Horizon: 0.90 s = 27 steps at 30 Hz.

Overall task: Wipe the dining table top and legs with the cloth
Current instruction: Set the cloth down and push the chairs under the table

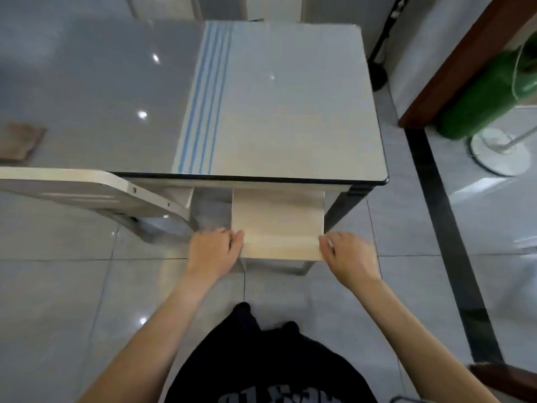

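You're gripping the stool (277, 228) at the desk (290, 112) edge, left hand (213, 251) and right hand (345, 254) clamping its sides; aiming for a level pull, with what looks like the cloth (20, 142) lying far-left on top.

A pale wooden stool (277, 225) is standing on glossy grey floor tiles (58, 301), its far half sitting under the tabletop (87, 82). Just left, a pale chair (87, 187) is sitting against the same edge. A brown square pad (19, 142) is lying on the tabletop's far left. At right, a green-covered fan (488, 91) is standing on a white round base (499, 154) beside a brown wooden frame (453, 62).
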### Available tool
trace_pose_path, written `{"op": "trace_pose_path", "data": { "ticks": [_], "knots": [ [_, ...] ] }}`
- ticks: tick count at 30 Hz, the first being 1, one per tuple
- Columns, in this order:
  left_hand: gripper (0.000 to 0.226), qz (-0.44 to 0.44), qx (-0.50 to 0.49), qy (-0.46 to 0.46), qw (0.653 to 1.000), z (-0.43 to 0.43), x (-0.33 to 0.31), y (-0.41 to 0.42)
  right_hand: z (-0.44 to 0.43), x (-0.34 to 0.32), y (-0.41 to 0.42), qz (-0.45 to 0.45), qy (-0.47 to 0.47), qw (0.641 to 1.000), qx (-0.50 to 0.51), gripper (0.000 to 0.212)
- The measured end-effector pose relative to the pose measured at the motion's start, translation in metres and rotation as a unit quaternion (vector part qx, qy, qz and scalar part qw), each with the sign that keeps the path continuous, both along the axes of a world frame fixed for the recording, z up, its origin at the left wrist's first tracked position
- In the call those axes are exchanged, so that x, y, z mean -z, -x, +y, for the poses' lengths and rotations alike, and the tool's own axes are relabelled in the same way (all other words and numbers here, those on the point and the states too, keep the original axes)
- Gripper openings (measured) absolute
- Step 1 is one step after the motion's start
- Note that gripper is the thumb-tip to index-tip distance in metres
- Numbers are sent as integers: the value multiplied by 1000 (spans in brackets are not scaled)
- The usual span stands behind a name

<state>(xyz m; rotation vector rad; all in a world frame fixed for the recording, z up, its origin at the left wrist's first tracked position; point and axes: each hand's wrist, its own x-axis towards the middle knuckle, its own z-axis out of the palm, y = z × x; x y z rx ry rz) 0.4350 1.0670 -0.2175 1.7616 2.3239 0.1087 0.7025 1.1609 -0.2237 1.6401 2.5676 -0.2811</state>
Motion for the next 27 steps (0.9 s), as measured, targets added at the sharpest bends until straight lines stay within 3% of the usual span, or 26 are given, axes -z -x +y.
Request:
{"op": "trace_pose_path", "data": {
  "ticks": [2, 8, 14, 21, 27],
  "knots": [
    [68, 35, -12, 1, 999, 6, 0, -4, 3, 3, 1, -44, -1, 999, -5, 68],
    [46, 56, -61, -17, 996, 30, 0, -2, 24, 12, 3, 1, -43, 999, -8, 61],
    [44, 58, -82, -26, 995, 74, 2, 8, 67, 8, 18, 16, -53, 998, -10, 65],
    [44, 35, -89, -8, 995, 141, 4, 26, 140, 8, 35, 52, -97, 994, -11, 52],
    [41, 13, -57, -35, 998, 190, 0, 44, 188, 8, 52, 21, -88, 996, 3, 55]
  ]
}}
